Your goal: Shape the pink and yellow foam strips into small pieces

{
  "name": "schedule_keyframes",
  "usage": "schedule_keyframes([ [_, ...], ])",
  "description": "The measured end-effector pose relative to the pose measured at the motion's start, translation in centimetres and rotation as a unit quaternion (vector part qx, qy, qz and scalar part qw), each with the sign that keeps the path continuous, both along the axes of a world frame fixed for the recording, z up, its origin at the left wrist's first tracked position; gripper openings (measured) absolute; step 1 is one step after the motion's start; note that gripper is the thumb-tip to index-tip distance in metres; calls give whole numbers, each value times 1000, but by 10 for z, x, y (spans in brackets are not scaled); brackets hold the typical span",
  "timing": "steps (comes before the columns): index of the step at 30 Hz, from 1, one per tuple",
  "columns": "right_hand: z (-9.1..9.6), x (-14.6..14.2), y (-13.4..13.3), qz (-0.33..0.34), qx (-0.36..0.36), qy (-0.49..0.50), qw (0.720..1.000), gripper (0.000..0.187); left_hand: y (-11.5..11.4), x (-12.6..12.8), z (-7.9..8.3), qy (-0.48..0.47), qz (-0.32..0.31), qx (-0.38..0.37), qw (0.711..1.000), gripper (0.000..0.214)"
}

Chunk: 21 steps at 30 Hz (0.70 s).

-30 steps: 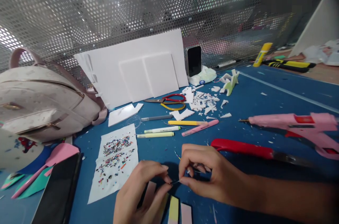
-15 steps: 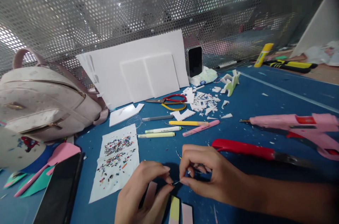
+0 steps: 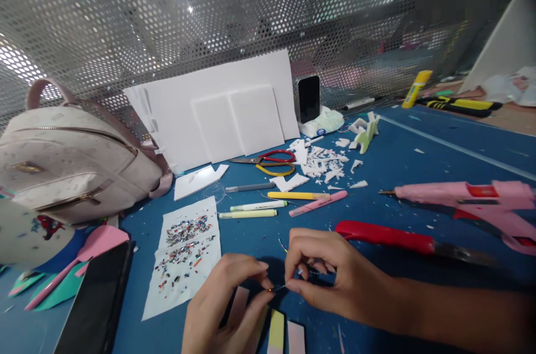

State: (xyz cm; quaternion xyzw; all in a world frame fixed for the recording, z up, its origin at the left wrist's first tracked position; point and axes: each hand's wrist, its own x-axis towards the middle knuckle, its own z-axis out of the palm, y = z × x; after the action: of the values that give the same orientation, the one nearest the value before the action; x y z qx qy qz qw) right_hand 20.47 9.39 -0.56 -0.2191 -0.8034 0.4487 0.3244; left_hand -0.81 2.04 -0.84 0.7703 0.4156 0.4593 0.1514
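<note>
Low in the middle of the view, my left hand [image 3: 228,298] pinches a tiny orange-glinting bead [image 3: 271,290] between thumb and forefinger. Opposite it, my right hand [image 3: 330,264] pinches a thin pale strand [image 3: 281,287] that reaches to the bead; whether it is thread, wire or a needle, I cannot tell. More of a fine strand [image 3: 282,244] curves out behind the right hand. Left of the hands lies a white sheet [image 3: 211,273] scattered with several small coloured beads [image 3: 184,237]. A yellow strip [image 3: 276,327] and a pink strip [image 3: 296,337] lie just below the fingertips.
A red-handled tool [image 3: 383,233] and a pink glue gun [image 3: 469,193] lie right. Several pens [image 3: 255,214], scissors [image 3: 276,161] and white scraps [image 3: 322,161] are beyond the hands. A black phone [image 3: 98,292] and a backpack [image 3: 75,147] are left. White boards [image 3: 234,75] lean behind.
The hands keep nearly the same pinch, fingertips close together. The orange glint at the left fingertips shows a little more clearly. The view has shifted very slightly.
</note>
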Motion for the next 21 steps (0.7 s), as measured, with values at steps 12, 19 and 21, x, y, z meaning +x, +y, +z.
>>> schedule_keyframes([
  [12, -1, 1, -2, 0, 3, 0, 1000, 8, -1, 3, 2, -4, 9, -3, 1000, 38],
  [19, -1, 0, -1, 0, 6, 0, 1000, 7, 0, 2, 3, 8, 9, 7, 1000, 37],
  [21, -1, 1, -1, 0, 6, 0, 1000, 6, 0, 1, 2, 9, 8, 4, 1000, 37],
])
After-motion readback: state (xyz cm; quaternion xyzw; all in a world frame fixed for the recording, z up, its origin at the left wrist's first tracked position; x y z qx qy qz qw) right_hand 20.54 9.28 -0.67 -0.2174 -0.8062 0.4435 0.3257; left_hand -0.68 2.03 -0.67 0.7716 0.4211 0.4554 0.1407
